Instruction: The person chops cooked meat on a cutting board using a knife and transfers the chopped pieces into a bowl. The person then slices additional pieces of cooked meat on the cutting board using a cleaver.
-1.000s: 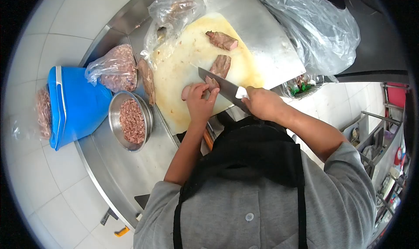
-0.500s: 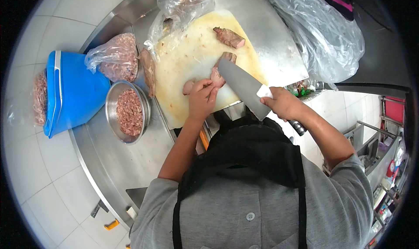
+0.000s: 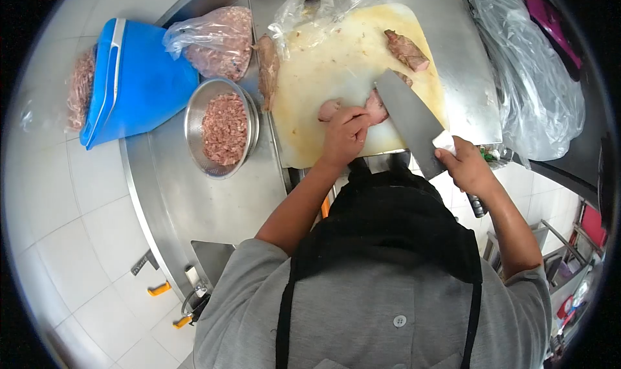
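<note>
My right hand [image 3: 467, 167] is closed around the handle of a large cleaver [image 3: 414, 120]. Its broad blade lies across a piece of cooked meat [image 3: 376, 107] on the yellowed cutting board [image 3: 304, 136] and hides part of it. With fingers bunched, my left hand [image 3: 346, 134] grips the near end of that meat, left of the blade. A cut slice [image 3: 328, 109] rests just beyond my left knuckles. Farther back on the board is another meat chunk [image 3: 406, 50], and a long meat piece [image 3: 267, 72] lies along the left edge.
On the steel counter, left, stand a metal strainer bowl [image 3: 194, 142] of chopped meat, a bag of chopped meat [image 3: 220, 45] and a blue container [image 3: 145, 84]. A clear plastic bag [image 3: 330, 6] touches the board's far edge. More plastic bags [image 3: 537, 90] hang at right.
The whole view has shifted, so the board and counter appear farther right and higher. The blade now covers more of the meat. Both hands keep their grips.
</note>
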{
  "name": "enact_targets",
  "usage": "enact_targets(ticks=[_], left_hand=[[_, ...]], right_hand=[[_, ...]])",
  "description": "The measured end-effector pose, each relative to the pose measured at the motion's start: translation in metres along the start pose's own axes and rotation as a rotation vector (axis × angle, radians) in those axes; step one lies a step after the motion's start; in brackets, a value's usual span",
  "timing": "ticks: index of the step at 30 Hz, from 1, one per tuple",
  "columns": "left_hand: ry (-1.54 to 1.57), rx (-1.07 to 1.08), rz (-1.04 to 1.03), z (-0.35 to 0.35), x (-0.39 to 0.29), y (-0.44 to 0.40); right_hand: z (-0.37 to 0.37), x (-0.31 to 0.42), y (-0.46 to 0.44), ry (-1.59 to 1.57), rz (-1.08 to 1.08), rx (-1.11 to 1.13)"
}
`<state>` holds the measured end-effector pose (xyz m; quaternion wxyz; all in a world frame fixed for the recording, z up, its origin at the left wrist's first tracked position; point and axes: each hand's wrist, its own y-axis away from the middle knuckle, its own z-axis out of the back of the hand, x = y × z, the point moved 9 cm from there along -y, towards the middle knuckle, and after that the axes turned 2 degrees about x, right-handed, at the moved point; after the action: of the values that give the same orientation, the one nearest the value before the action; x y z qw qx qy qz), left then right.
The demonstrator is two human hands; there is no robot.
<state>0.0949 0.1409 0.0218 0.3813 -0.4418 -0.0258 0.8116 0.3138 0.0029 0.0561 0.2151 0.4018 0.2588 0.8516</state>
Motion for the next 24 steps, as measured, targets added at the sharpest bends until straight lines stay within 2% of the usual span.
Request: enact_targets(ticks=[4,6,11,16,22,23,24], left_hand=[[-0.032,0.034,-0.086,-0.003,-0.006,0.001],[-0.033,0.044,-0.100,-0.008,-0.010,-0.001],[-0.055,0.013,-0.031,-0.007,0.000,0.000],[-0.050,0.024,-0.008,-0.005,0.000,-0.002],[-0.062,0.035,0.049,-0.007,0.006,-0.001],[-0.067,0.025,0.058,-0.007,0.008,0.000],[-0.064,0.022,0.059,-0.007,0.006,0.000]], right_hand=[[-0.004,0.011,0.000,0.064,0.051,0.033],[-0.009,0.001,-0.003,0.027,-0.043,0.138],[-0.011,-0.014,-0.002,-0.063,-0.035,0.162],[-0.020,0.007,-0.021,-0.149,-0.062,0.222],[-0.031,0.032,-0.057,-0.087,0.062,0.145],[-0.032,0.029,-0.051,-0.128,-0.028,0.206],[-0.032,0.027,-0.047,-0.125,-0.030,0.205]])
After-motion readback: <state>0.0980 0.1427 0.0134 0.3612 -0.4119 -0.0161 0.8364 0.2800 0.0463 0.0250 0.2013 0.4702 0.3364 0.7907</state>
